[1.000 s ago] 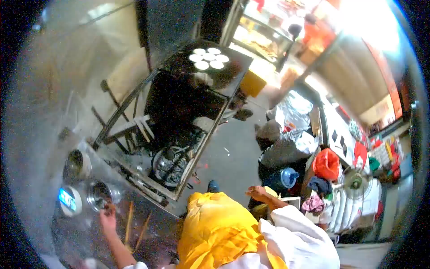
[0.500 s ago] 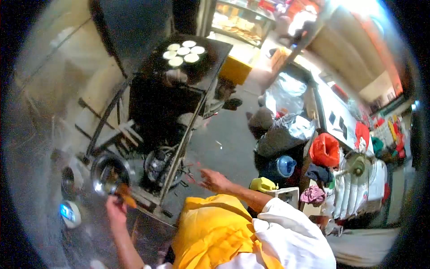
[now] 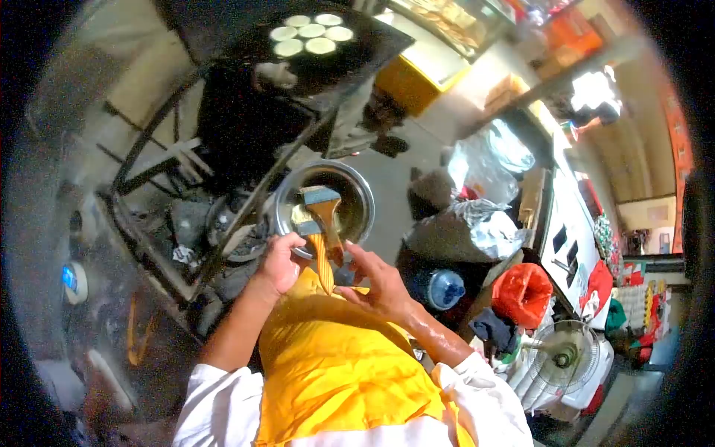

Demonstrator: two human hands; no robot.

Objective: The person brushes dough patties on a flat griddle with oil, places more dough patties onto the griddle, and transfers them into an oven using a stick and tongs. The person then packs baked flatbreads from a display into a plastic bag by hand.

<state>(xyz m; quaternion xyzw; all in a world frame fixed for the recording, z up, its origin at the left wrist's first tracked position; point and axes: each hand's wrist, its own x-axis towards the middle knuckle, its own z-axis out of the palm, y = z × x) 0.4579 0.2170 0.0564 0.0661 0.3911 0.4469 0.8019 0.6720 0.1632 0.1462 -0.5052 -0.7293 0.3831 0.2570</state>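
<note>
In front of my yellow apron is a round metal bowl. Its near left rim is in the grip of my left hand, the thumb over the edge. Two flat brushes lie in the bowl, handles pointing toward me. One brush has a brown wooden handle and a grey metal band; the other brush has a yellow striped handle. My right hand is at the near right, fingers apart, close beside the brush handles. Whether its fingertips touch the handles or bowl is unclear.
Several pale round cakes lie on a dark griddle ahead. Below it is a metal frame. To the right are bulging plastic bags, a blue water jug, a red bag and a fan.
The bowl has moved from the left side to in front of my apron. My left hand has gone from a brush to the rim, and my right hand has come in beside the handles.
</note>
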